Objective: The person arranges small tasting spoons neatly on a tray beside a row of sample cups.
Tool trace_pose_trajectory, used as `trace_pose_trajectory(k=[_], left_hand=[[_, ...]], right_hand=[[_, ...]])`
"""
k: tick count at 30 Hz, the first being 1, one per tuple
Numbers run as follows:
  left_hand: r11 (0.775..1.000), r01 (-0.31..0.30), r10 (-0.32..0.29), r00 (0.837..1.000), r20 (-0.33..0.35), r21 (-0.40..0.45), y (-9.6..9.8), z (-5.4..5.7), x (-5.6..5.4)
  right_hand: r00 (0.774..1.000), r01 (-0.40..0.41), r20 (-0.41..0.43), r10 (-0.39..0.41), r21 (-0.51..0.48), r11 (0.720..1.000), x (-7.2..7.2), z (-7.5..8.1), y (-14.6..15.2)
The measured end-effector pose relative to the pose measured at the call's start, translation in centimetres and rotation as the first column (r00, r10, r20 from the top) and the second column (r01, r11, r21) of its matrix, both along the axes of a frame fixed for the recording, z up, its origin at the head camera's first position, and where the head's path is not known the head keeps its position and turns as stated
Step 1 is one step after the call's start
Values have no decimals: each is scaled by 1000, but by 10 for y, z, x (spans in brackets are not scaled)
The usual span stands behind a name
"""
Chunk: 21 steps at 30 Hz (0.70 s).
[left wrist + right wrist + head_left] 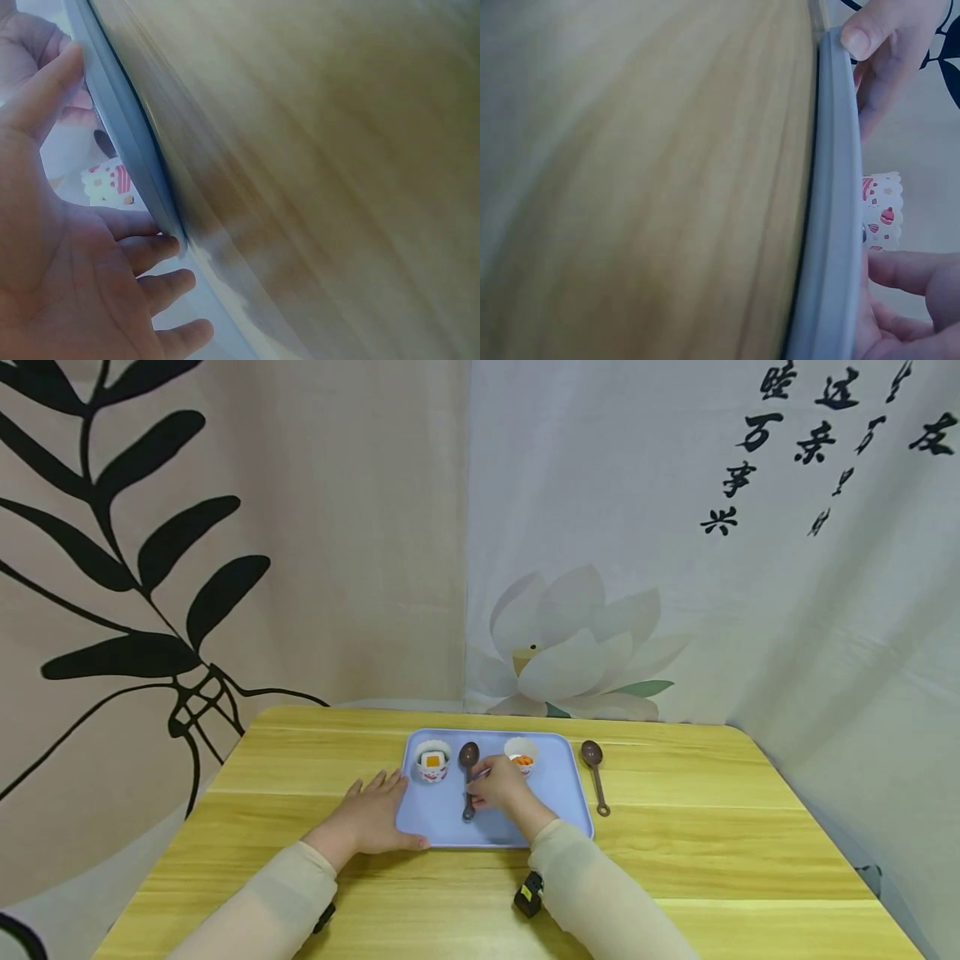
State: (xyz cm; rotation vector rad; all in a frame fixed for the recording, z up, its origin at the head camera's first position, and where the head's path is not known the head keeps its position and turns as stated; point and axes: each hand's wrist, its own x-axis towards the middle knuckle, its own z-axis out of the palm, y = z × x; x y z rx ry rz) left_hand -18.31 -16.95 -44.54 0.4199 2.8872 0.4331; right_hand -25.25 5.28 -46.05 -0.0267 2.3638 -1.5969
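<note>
Sleeves: cream, stretched over the tabletop.
Left hand: fingers spread apart, touching the left side of the blue tray.
Right hand: clamped on the handle of the brown spoon.
Spoon's place: within the tray, between two patterned cups.
Second spoon: just right, outside.

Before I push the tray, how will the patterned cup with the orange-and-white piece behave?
The patterned cup is probably light and easily crushed: its scalloped wall looks thin, maybe paper. It may slide when pushed, since nothing visible fixes it to the tray. If it tips, the orange-and-white piece could fall out, as the top is open.
</note>
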Motion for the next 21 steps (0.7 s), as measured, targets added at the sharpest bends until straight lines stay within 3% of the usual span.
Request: trace_pose_trajectory(k=[21], left_hand=[[1000, -6, 6, 1000, 15, 7, -2, -2, -1]], right_hand=[[1000, 0, 27, -1, 17, 1000, 3, -2, -5]])
